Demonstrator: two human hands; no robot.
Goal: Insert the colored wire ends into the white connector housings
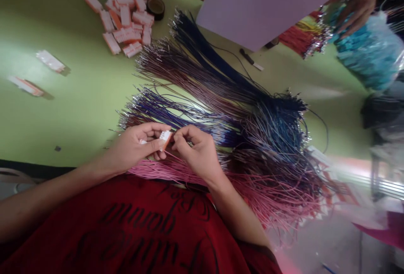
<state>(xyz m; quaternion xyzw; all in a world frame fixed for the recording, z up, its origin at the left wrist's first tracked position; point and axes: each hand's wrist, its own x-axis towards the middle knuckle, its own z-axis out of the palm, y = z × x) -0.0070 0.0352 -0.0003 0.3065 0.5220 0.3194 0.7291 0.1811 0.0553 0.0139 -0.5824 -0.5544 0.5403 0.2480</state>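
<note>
My left hand (pixel 137 147) pinches a small white and orange connector housing (pixel 165 137) just above my lap. My right hand (pixel 197 152) meets it from the right, fingers pinched on a thin pink wire (pixel 176 157) at the connector's edge. Below both hands lies a bundle of pink wires (pixel 252 190). Beyond them spread bundles of purple wires (pixel 164 112), brown wires (pixel 189 74) and dark blue wires (pixel 205 46) with bare metal tips, all on the green table (pixel 72 97).
A pile of white and orange connectors (pixel 126 17) sits at the back left beside a roll of dark tape (pixel 155 7). Two loose connectors (pixel 50 61) lie far left. Another person's hand (pixel 360 2) reaches over blue parts in a bag (pixel 369 55) at the back right. A pale board (pixel 265 0) lies behind.
</note>
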